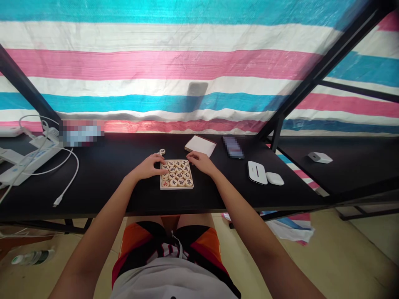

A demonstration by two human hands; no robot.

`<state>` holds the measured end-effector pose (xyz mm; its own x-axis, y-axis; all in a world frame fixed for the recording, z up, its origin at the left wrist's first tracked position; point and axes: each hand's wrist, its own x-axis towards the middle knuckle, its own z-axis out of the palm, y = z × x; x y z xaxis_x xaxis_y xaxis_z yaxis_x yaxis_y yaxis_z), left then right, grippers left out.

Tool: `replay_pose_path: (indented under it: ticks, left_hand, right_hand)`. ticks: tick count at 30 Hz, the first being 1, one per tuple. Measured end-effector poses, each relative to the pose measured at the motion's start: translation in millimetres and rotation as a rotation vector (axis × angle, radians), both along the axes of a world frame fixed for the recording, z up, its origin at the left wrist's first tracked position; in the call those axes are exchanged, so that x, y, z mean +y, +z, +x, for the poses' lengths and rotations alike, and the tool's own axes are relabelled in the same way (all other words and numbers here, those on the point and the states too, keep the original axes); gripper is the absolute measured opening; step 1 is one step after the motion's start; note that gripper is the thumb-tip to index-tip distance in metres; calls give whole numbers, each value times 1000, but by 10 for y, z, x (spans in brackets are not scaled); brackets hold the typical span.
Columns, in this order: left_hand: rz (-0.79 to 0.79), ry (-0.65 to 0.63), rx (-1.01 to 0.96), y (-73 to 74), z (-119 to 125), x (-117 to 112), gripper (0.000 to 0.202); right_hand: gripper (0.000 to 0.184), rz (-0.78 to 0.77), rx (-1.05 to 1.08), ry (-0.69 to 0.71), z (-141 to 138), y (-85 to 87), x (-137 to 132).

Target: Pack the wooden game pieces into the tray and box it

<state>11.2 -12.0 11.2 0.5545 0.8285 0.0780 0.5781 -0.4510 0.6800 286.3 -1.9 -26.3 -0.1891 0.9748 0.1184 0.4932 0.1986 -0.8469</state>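
A shallow white box (176,188) of round Chinese chess pieces lies in front of me on the black table. The pieces sit in rows, mostly with black characters; a red-marked piece (165,183) is at the near left corner. My left hand (149,167) reaches over the box's left side, thumb and fingertips around a Chinese chess piece (166,167) in the left column. Just beyond its fingers, a loose piece (162,152) rests on the table, with another partly hidden. At the box's far right corner is my right hand (201,161), fingers slightly curled, nothing visible between them.
Behind the box lies a white box lid (201,145), with a phone (232,147) to its right. A white device (257,172) and an earbud case (274,178) are further right. Power strips (31,162) and a white cable (75,166) occupy the left. A striped sheet (156,62) hangs behind.
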Motion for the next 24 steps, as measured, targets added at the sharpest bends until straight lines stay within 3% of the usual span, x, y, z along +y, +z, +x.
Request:
replay_pose_path:
  ticks: [13,19,24]
  left_hand:
    - [79,10,-62,-6,17,-13,33]
    - [220,192,-149,39,-31,-2,32]
    - [231,239,-36,-66,-141,107,29]
  right_hand:
    - [25,-11,5,-4,-6,26,-13]
    - [24,-9,7,-10,-2,30,-17]
    - [23,2,12,-2,0,22,-16]
